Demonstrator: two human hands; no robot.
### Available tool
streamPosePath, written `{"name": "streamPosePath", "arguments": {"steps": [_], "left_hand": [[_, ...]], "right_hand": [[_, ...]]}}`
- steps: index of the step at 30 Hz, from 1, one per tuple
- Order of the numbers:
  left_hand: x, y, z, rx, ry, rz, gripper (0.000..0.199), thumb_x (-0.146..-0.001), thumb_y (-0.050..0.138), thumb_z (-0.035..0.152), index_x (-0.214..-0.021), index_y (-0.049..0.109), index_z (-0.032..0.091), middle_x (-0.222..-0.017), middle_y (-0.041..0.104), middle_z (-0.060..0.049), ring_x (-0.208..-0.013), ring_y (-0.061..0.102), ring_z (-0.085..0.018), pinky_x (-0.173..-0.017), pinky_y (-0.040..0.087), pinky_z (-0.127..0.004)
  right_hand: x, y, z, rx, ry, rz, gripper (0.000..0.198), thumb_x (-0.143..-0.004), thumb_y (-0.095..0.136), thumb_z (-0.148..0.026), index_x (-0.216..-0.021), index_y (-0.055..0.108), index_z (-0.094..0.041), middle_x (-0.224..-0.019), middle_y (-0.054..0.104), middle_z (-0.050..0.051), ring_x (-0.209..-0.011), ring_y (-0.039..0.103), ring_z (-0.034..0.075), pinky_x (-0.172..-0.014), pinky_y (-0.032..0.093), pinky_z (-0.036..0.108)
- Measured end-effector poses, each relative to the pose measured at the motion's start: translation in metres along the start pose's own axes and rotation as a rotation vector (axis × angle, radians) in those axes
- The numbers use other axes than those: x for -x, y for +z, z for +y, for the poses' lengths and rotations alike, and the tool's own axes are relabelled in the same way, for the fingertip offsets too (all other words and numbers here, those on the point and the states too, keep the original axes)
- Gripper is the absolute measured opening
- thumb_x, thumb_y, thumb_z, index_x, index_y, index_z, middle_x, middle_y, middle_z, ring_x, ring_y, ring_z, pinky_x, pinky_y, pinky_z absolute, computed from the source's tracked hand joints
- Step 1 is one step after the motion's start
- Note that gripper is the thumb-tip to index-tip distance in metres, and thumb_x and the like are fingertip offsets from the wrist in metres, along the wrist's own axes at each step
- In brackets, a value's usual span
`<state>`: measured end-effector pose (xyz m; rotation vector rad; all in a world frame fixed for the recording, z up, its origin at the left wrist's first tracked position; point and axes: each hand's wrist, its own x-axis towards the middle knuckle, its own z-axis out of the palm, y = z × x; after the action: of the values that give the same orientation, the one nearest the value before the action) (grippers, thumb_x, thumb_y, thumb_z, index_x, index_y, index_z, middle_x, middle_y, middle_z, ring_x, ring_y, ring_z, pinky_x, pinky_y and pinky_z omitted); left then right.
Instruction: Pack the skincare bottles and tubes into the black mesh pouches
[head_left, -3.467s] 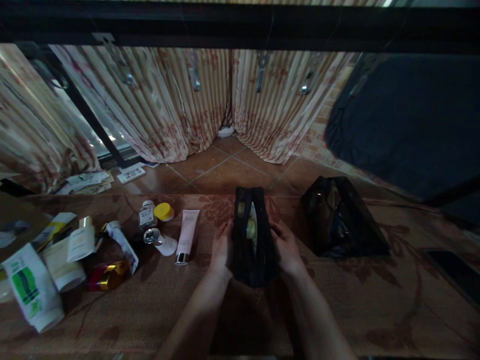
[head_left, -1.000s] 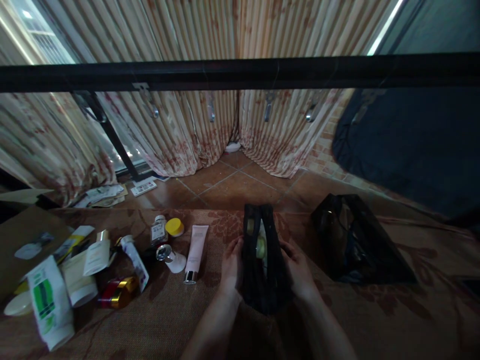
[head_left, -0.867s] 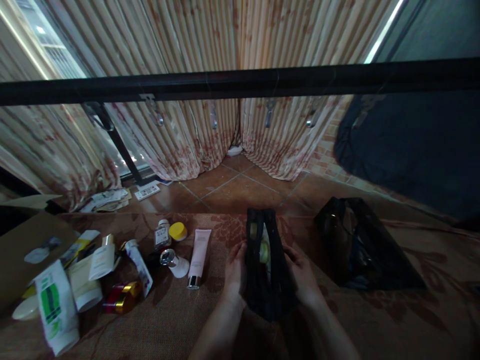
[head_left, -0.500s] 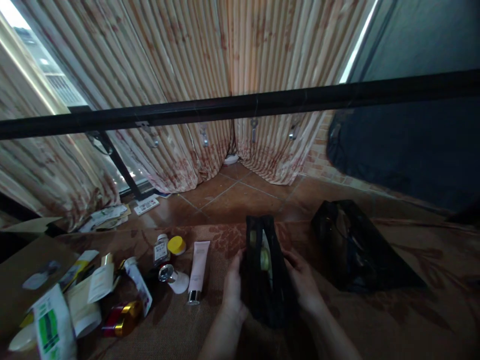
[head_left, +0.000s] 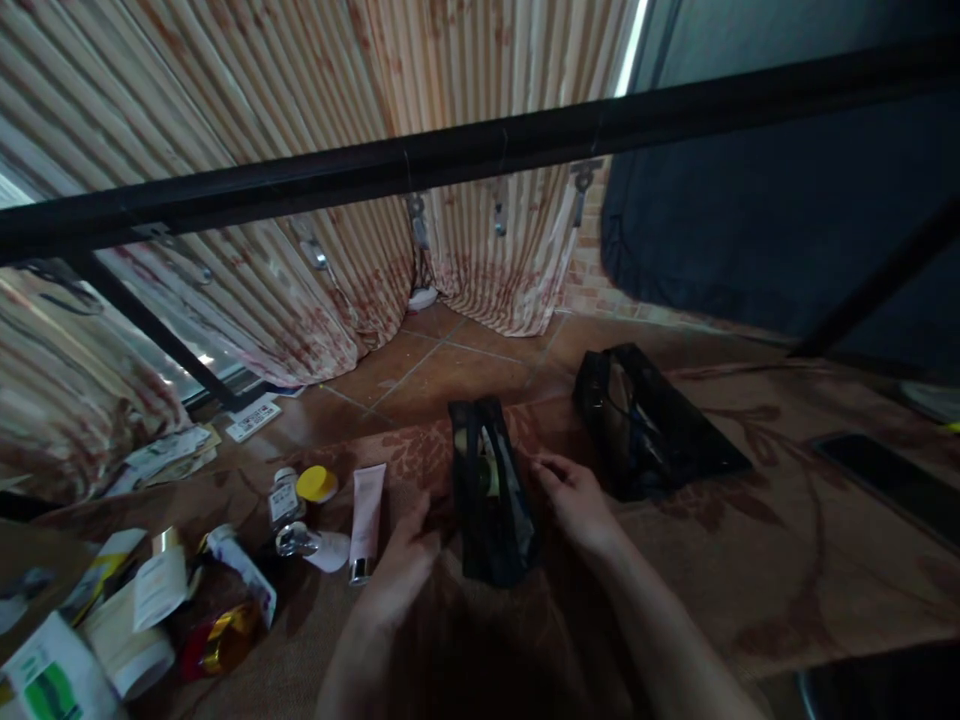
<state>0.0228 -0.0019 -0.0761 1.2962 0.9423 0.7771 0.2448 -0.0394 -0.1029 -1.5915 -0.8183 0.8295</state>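
Note:
A black mesh pouch (head_left: 491, 540) stands on the brown patterned cloth between my two hands, its top gaping. Through the opening shows a small greenish item (head_left: 489, 476), whose kind I cannot make out. My left hand (head_left: 405, 560) is just left of the pouch, apart from it, with its fingers loosely stretched. To the right, my right hand (head_left: 576, 500) hovers close by with bent fingers apart, holding nothing. A pale pink squeeze tube (head_left: 367, 515) lies beside my left hand. Beyond my right hand sits a second black bag (head_left: 686, 440), also open at the top.
Left on the cloth are a yellow-lidded jar (head_left: 316, 484), a small labelled bottle (head_left: 286, 497), a white bottle (head_left: 326, 550), a red-and-gold jar (head_left: 225, 640) and several tubes. A dark phone (head_left: 892, 480) lies at right. A black rail (head_left: 480, 145) crosses ahead.
Both hands have let go of the mesh pouch and moved apart to its sides; it now rests on the cloth. My view has swung to the right, bringing the phone into sight.

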Motion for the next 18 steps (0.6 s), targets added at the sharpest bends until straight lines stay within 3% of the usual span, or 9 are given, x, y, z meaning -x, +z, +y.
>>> {"name": "streamPosePath", "arguments": {"steps": [2,4,7,11,14,18], "left_hand": [[0.016,-0.002,0.006,-0.162,-0.064,-0.139,0.035,-0.072,0.063,0.018,-0.106,0.068,0.016,-0.097,0.072,-0.007,-0.094,0.066,-0.023,-0.086,0.051,-0.036],[0.029,0.002,0.011,-0.340,-0.107,-0.201,0.027,-0.072,0.068,0.022,-0.098,0.069,0.016,-0.094,0.072,-0.007,-0.088,0.066,-0.024,-0.080,0.052,-0.036],[0.041,0.017,0.010,-0.407,-0.036,-0.222,0.033,-0.069,0.074,0.026,-0.101,0.068,0.018,-0.098,0.072,-0.007,-0.094,0.065,-0.026,-0.083,0.052,-0.039],[0.040,0.037,-0.008,-0.532,0.103,-0.021,0.047,-0.067,0.077,0.032,-0.111,0.065,0.019,-0.099,0.072,-0.009,-0.104,0.064,-0.031,-0.085,0.052,-0.042],[0.032,0.048,-0.021,-0.634,0.129,0.125,0.053,-0.070,0.075,0.037,-0.118,0.060,0.021,-0.113,0.069,-0.010,-0.106,0.064,-0.030,-0.086,0.051,-0.042],[0.015,0.057,-0.026,-0.631,0.151,0.143,0.062,-0.071,0.076,0.037,-0.127,0.052,0.022,-0.115,0.069,-0.008,-0.103,0.066,-0.026,-0.088,0.051,-0.038]], "right_hand": [[0.002,-0.008,0.001,0.086,-0.008,-0.035,0.039,-0.081,0.054,-0.045,-0.098,0.072,-0.015,-0.085,0.073,0.007,-0.074,0.066,0.021,-0.068,0.049,0.031],[0.007,-0.014,-0.002,0.175,-0.026,-0.088,0.034,-0.083,0.053,-0.040,-0.097,0.072,-0.015,-0.088,0.074,0.007,-0.078,0.066,0.021,-0.072,0.048,0.031],[0.018,-0.021,-0.008,0.317,-0.040,-0.180,0.028,-0.085,0.051,-0.033,-0.094,0.072,-0.017,-0.090,0.074,0.007,-0.085,0.066,0.021,-0.075,0.047,0.030],[0.039,-0.026,-0.016,0.518,-0.023,-0.278,0.019,-0.082,0.056,-0.024,-0.089,0.073,-0.021,-0.086,0.074,0.007,-0.088,0.067,0.021,-0.075,0.044,0.027],[0.050,-0.027,-0.022,0.643,0.009,-0.316,0.017,-0.080,0.058,-0.022,-0.090,0.072,-0.022,-0.088,0.074,0.010,-0.094,0.068,0.023,-0.076,0.042,0.027],[0.053,-0.031,-0.032,0.745,0.040,-0.374,0.018,-0.082,0.057,-0.023,-0.088,0.073,-0.019,-0.091,0.074,0.015,-0.095,0.068,0.025,-0.074,0.042,0.027]]}}
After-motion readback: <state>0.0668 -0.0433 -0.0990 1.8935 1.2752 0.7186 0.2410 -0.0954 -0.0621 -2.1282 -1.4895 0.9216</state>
